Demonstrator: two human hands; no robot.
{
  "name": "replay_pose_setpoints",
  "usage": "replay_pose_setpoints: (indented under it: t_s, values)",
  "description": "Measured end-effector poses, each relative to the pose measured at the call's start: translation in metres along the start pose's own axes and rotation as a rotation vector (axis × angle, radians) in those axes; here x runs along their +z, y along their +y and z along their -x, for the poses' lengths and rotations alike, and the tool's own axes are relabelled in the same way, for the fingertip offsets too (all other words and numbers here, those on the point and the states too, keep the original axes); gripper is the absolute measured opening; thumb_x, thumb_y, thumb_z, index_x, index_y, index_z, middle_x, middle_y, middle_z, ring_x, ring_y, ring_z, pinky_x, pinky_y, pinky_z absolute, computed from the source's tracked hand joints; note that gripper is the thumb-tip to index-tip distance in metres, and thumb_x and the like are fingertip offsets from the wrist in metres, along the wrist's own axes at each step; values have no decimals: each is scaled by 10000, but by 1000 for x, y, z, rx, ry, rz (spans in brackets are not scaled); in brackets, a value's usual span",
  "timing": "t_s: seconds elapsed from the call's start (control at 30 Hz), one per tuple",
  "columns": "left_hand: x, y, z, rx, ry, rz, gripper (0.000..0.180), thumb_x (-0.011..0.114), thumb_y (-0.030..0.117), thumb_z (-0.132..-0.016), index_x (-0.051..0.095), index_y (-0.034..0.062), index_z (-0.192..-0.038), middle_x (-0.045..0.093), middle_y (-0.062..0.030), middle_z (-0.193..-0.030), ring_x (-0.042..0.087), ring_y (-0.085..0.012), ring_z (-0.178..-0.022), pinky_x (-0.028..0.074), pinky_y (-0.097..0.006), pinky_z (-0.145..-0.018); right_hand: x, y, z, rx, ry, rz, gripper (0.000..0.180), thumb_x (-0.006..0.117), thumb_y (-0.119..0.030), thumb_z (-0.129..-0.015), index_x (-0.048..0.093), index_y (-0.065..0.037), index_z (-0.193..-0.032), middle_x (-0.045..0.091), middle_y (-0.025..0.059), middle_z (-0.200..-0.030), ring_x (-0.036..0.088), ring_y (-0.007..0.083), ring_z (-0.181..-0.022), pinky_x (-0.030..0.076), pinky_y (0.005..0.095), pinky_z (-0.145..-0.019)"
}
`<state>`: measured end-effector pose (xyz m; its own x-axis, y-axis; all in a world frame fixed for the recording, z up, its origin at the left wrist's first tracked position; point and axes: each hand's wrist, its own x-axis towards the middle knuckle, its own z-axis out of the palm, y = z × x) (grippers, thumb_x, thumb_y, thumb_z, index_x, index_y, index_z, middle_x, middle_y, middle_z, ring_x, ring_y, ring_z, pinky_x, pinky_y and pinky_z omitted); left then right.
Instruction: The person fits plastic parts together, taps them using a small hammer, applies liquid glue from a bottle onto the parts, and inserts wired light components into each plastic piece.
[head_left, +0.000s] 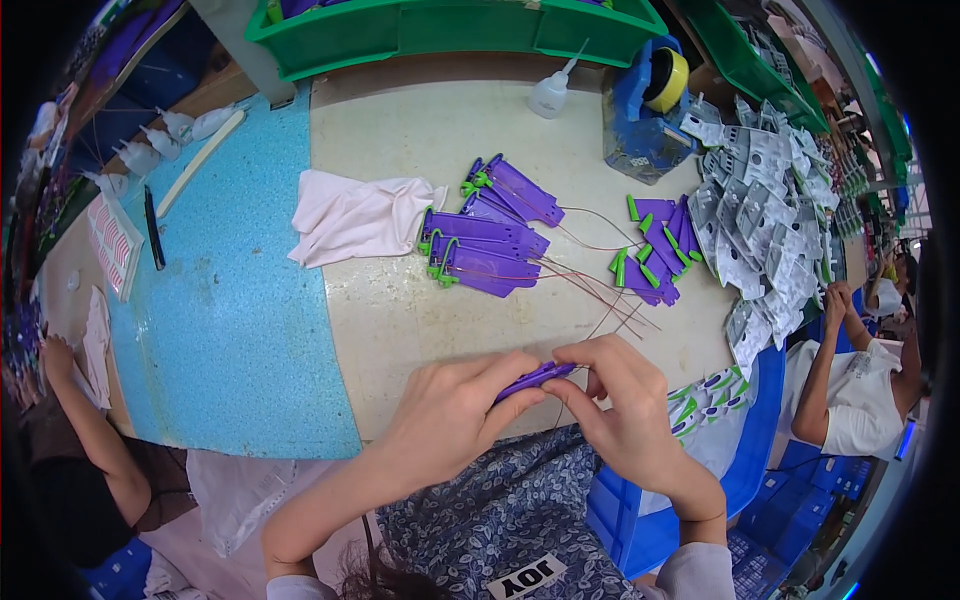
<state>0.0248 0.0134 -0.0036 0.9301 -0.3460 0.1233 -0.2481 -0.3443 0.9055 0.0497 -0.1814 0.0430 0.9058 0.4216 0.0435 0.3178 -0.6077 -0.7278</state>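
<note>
Purple piece point(533, 379) (slim), pinched between both hands' fingers point(520, 395)

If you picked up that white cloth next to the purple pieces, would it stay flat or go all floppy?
Probably floppy: the white cloth lies crumpled in soft folds on the table, so it would likely droop and bunch. It looks thin, so likely light for its size. Pushed, it would probably wrinkle up rather than slide whole, unlike the stiff-looking purple pieces beside it.
</note>
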Motion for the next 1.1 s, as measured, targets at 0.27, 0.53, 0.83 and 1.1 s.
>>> replay_pose_setpoints:
  t_s: [0.27, 0.53, 0.83, 1.1]
  values:
    - [-16, 2, -3, -688, -196, 975, 326, 623, 248, -977, 617, -28, -1151, 703, -97, -870, 648, -126, -612, 483, -254, -522, -21, 21, -1, 7, 253, 85, 86, 758, 27, -776, 707, 13, -843, 480, 43, -651, 470, 125, -505, 369, 267, -461]
    - [-10, -8, -7, -887, -183, 1033, 290, 646, 231, -956, 645, -12, -1115, 699, -99, -805, 659, -134, -639, 493, -268, -533, -12, 30, 6, -380, -54, -72, 219, 743, 29, -722, 722, -17, -935, 527, 48, -688, 565, 219, -645, 450, 336, -543]
    - [-28, -14, -17, -38, 57, -426, 172, 689, 76, -847, 621, -31, -963, 623, -160, -1282, 650, -295, -620, 502, -329, -558, -39, 126, -11, -15, 277, 448, 391, 651, 96, -694, 688, -31, -1062, 546, 122, -924, 533, 302, -882, 443, 403, -775]
    - [-21, 15, 38, -119, -100, -300, 191, 666, 144, -875, 626, 58, -1040, 685, -100, -852, 673, -273, -675, 529, -372, -568, -82, 112, -47, -100, -31, 447, 240, 736, 49, -648, 642, -26, -856, 556, 95, -879, 531, 292, -897, 433, 380, -794]
